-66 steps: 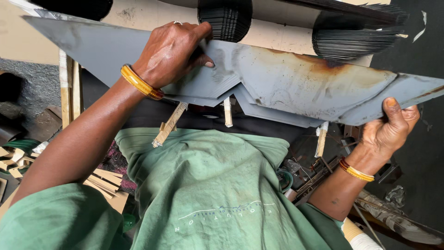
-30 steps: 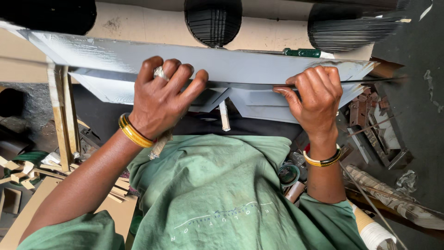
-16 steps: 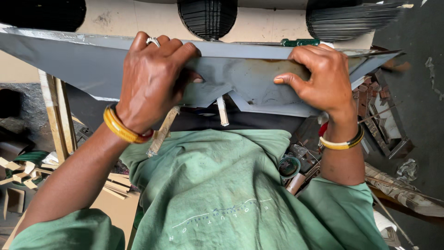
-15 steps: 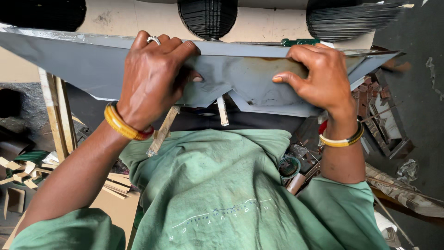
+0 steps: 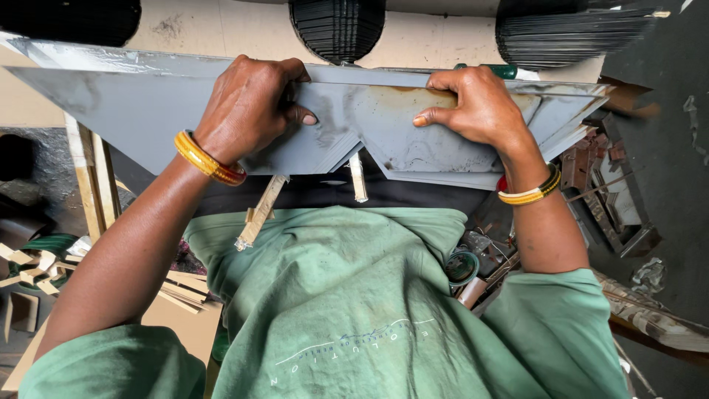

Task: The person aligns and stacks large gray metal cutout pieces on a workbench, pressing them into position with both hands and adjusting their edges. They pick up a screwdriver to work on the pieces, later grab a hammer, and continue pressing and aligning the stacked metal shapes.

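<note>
Grey sheet-metal pieces (image 5: 413,140), cut to long pointed shapes and stacked one on another, fill the upper half of my head view, held out flat above my green shirt (image 5: 347,295). My left hand (image 5: 247,111) is curled over the far edge of the stack, fingers wrapped out of sight behind it and the thumb (image 5: 299,116) pressed flat on the near face. My right hand (image 5: 480,103) holds the same stack just beside it in the same way, knuckles on top, thumb (image 5: 432,117) lying on a rust-brown stain on the metal. Both hands are closed firmly on the sheets, though I cannot see the fingertips on the far side. Each wrist carries a yellow bangle (image 5: 207,159).

How many sheets are in the stack is hard to tell; I can only make out several overlapping edges at the lower right. The left tip of the stack runs off the frame. Behind it, a green handle (image 5: 502,71) pokes up beside my right knuckles, the rest of the tool hidden. Two dark ribbed round shapes (image 5: 336,26) are cut off by the top edge; they may be bundles of thin strips. Below the sheets, pale wooden sticks (image 5: 258,210) hang down against a dark surface, and wood offcuts (image 5: 29,270) lie at lower left.
</note>
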The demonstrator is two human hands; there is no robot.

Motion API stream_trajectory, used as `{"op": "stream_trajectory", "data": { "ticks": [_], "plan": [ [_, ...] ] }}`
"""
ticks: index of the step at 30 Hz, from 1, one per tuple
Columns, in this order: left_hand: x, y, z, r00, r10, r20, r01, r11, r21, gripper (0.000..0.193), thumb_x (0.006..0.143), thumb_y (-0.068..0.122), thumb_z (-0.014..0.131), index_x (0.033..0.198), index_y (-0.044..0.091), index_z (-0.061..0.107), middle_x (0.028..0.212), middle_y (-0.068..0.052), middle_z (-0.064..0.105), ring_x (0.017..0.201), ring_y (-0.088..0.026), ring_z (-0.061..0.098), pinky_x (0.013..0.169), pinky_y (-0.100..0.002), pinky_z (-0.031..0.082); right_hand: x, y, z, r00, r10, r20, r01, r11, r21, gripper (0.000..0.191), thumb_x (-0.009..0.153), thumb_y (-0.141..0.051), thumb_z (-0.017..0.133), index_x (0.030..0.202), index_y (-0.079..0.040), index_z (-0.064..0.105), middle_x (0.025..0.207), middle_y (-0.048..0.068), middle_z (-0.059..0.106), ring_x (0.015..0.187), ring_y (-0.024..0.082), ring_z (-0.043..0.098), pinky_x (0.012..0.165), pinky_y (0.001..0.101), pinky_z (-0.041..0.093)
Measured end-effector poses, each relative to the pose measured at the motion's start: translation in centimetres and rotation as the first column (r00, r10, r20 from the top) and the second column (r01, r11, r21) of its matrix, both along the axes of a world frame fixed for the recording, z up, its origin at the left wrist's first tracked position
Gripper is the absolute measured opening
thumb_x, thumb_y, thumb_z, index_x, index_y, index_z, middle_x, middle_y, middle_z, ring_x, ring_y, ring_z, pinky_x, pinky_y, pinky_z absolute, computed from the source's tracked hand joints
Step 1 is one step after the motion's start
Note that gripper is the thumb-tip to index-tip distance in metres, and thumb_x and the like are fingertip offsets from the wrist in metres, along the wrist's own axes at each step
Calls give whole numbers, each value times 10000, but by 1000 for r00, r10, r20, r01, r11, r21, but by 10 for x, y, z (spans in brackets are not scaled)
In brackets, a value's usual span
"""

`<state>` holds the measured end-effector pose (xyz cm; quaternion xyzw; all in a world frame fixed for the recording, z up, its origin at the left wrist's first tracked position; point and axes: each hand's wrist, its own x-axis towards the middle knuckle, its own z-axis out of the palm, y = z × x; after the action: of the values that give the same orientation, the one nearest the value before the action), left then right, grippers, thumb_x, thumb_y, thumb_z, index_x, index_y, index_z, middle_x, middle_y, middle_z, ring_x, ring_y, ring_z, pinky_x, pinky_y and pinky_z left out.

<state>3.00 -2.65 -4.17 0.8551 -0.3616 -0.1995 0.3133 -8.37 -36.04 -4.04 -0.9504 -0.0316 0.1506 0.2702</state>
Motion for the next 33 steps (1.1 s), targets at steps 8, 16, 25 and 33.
{"op": "stream_trajectory", "data": {
  "ticks": [8, 16, 25, 33],
  "plan": [
    [6, -2, -7, 1000, -12, 4, 12, 1000, 26, 464, 716, 261, 918, 1080, 42, 732, 756, -153, 706, 796, -395, 678, 691, -488, 490, 5, 4, -6, 990, -34, -135, 37, 999, 19, 490, 738, -355, 914, 819, 6, 593, 666, 152, 528, 594, 318, 400, 597, 424, 396],
    [12, -1, -17, 998, -59, 5, 59, 997, 49, 460, 708, 242, 921, 1073, 35, 732, 768, -170, 713, 805, -396, 680, 721, -483, 501, 5, 6, -10, 985, -24, -169, 29, 999, 24, 572, 752, -368, 915, 761, 27, 501, 620, 145, 407, 629, 272, 269, 567, 415, 336],
    [15, 1, -27, 996, -85, 24, 84, 996, 39, 484, 682, 230, 927, 1083, 38, 735, 815, -173, 722, 816, -396, 692, 749, -471, 520, 4, 6, -12, 977, -65, -203, 75, 996, 47, 529, 741, -355, 914, 744, 7, 528, 602, 133, 390, 622, 248, 280, 556, 416, 329],
    [15, -2, -7, 996, -88, 8, 87, 991, 101, 455, 709, 281, 918, 1040, 38, 720, 781, -192, 701, 798, -418, 676, 703, -499, 512, 3, 14, 0, 996, -3, -85, 6, 999, 32, 451, 753, -348, 906, 836, -2, 629, 658, 146, 553, 586, 304, 465, 591, 423, 385]
  ]
}}
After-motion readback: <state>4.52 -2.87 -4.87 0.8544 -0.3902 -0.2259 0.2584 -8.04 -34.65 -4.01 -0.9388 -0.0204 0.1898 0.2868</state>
